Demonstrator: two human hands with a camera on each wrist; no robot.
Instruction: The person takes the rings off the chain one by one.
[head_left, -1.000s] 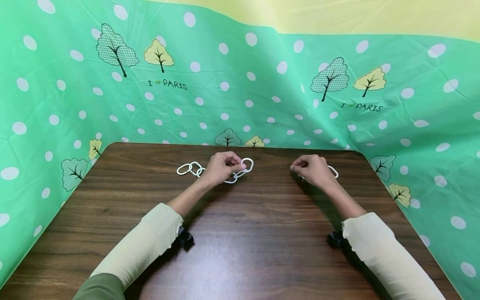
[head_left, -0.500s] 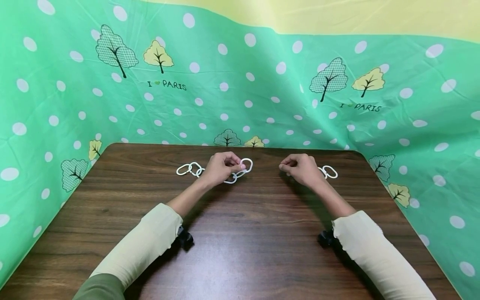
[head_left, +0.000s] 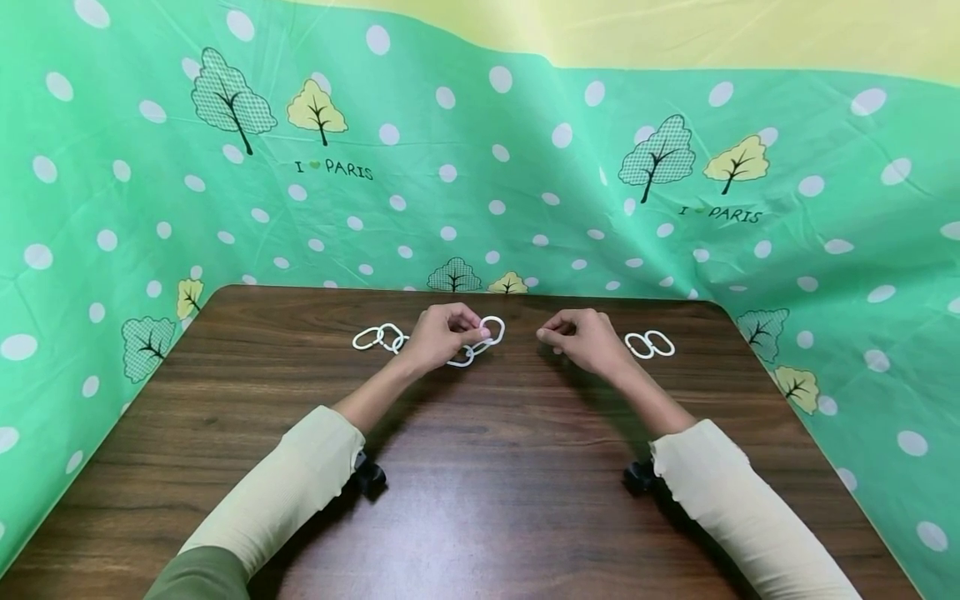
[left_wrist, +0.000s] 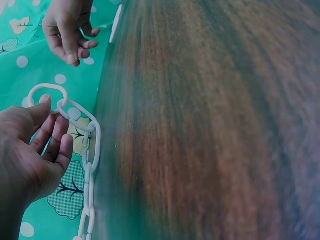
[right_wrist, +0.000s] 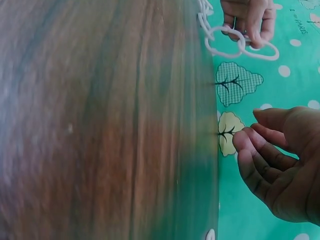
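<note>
A white plastic chain [head_left: 390, 337] of several oval links runs along the far part of the table, partly hidden behind my left hand [head_left: 442, 333]. That hand pinches the end link [left_wrist: 48, 89] between thumb and fingers, tipped up above the tabletop, and more links hang from it in the left wrist view. To the right, my right hand [head_left: 581, 340] is over the table with bent, loose fingers. In the right wrist view its thumb [right_wrist: 270, 117] and fingers stand apart with nothing between them. Its fingertips are a short way from the held link.
Behind the right hand, two white oval links [head_left: 649, 344] lie side by side on the dark wooden table [head_left: 480, 500]. A green dotted cloth [head_left: 450, 183] with printed trees hangs close around the table's back and sides.
My right hand has moved left, away from the two loose links, which now show fully, and closer to the chain. My left hand has stayed in place with the end link.
</note>
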